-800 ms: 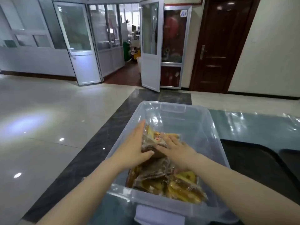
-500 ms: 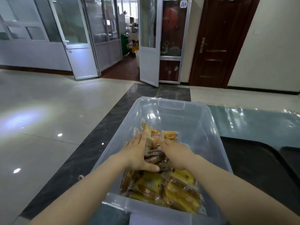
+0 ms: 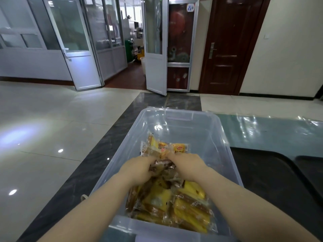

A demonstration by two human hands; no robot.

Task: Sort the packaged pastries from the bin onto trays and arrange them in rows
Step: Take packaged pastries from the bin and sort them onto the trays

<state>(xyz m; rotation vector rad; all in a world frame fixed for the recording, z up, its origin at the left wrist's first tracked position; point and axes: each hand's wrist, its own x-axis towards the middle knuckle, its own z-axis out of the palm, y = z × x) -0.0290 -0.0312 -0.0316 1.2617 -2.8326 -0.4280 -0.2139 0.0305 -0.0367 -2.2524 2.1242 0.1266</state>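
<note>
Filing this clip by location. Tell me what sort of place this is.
Probably a lobby or hallway of a food plant or workplace, not a home: polished tile floor, aluminium-framed glass doors opening onto machinery, and a clear bin of packaged pastries beside black trays.

Two bare forearms enter from the lower edge of the view, uncovered from wrist to where the frame cuts them off; no sleeve, cuff or glove shows. The left hand (image 3: 139,169) and right hand (image 3: 187,165) wear no ring, watch or bracelet on their visible sides.
</note>
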